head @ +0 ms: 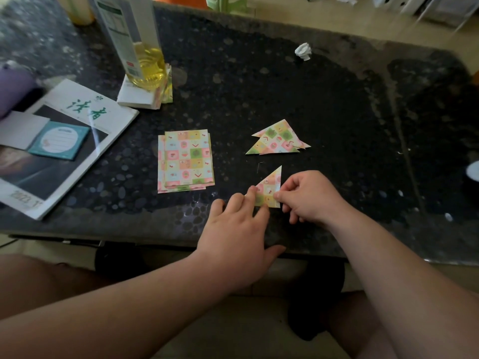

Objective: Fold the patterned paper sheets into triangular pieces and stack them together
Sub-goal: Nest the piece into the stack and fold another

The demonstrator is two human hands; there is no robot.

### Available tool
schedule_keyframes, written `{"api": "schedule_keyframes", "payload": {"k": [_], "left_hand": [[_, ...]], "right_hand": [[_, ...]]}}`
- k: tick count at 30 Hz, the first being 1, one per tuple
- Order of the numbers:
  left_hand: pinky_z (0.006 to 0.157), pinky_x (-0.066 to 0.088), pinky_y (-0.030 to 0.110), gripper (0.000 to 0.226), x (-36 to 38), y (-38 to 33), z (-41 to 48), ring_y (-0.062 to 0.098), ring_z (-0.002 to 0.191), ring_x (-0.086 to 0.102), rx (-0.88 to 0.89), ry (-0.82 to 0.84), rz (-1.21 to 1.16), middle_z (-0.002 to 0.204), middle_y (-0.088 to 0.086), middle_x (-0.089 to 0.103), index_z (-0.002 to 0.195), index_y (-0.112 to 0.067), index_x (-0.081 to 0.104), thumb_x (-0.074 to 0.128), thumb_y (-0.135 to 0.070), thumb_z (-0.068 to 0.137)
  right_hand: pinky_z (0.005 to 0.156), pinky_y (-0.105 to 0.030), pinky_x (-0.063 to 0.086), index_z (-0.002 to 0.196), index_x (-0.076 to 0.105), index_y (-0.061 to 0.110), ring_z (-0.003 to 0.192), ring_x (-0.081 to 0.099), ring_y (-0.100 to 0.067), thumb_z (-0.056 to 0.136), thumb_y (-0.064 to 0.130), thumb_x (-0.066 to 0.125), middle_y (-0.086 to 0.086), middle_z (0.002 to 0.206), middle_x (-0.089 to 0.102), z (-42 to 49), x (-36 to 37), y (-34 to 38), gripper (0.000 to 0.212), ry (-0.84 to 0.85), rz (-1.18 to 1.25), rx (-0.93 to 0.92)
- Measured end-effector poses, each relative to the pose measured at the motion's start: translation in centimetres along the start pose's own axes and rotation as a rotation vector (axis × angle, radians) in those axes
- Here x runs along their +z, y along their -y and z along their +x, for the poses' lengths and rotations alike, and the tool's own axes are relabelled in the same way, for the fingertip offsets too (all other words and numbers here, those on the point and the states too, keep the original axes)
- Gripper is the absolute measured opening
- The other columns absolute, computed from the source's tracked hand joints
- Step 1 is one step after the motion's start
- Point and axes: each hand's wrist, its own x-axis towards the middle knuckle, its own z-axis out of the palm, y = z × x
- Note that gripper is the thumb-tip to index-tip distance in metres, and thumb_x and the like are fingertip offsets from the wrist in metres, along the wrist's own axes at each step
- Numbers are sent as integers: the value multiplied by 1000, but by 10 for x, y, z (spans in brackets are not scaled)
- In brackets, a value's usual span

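Already some triangles (278, 139) sit piled centre-right; many sheets (186, 159) wait. The left hand (233, 224) presses and the right hand (311, 195) pinches a new triangle (270, 186).

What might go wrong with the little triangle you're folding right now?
The triangular piece might slip under the left hand fingers while the right hand pinches its edge, so the crease may come out crooked. The pile of folded triangles lies fanned out, not neatly stacked, so a passing arm might scatter it.

A magazine (85, 110), teal notepad (59, 139), oil bottle (147, 63) and crumpled tissue (303, 51) occupy the dark table (259, 86).
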Motion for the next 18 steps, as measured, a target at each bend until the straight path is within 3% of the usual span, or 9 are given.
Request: {"api": "schedule_keyframes", "payload": {"k": [7, 11, 13, 15, 16, 18], "left_hand": [[117, 20, 54, 80, 0, 2, 1, 28, 147, 20, 17, -10, -7, 170, 8, 11, 149, -26, 31, 33, -80, 91], [120, 16, 54, 95, 1, 3, 3, 25, 149, 17, -1, -9, -28, 170, 5, 9, 159, -21, 17, 30, -83, 89], [121, 11, 56, 101, 1, 2, 3, 25, 150, 13, 1, 2, -10, 170, 4, 5, 163, -20, 10, 29, -85, 88], [122, 9, 56, 103, 2, 3, 4, 25, 150, 12, 3, 11, -6, 171, 4, 3, 163, -20, 8, 29, -86, 88], [122, 8, 56, 103, 1, 3, 4, 26, 150, 12, 3, 12, -11, 171, 3, 3, 163, -21, 9, 30, -87, 87], [122, 8, 56, 102, 1, 4, 4, 26, 149, 14, 9, 3, -22, 171, 4, 5, 163, -22, 10, 31, -86, 87]], "right_hand": [[41, -22, 46, 90, 70, 13, 42, 63, -11, 97, 18, 69, -3, 66, 72, 0, 0, 2, 9, 5, 1, 22], [42, -23, 46, 88, 70, 12, 43, 65, -12, 97, 18, 69, -3, 66, 72, -2, -1, 6, 10, 14, 1, 38], [48, -27, 53, 86, 69, 16, 48, 68, -13, 96, 20, 69, -2, 68, 73, -6, 0, 7, 11, -11, -56, 30], [62, -35, 58, 86, 67, 22, 62, 67, -14, 93, 25, 67, 2, 74, 71, -12, 2, 7, 8, -156, -235, -83], [67, -38, 58, 92, 68, 25, 70, 66, -15, 93, 26, 65, 4, 79, 70, -17, 4, 9, 3, -216, -291, -167], [80, -39, 58, 125, 65, 33, 93, 67, -16, 93, 24, 58, 4, 108, 72, -29, 7, 14, 34, -196, -347, -285]]}}
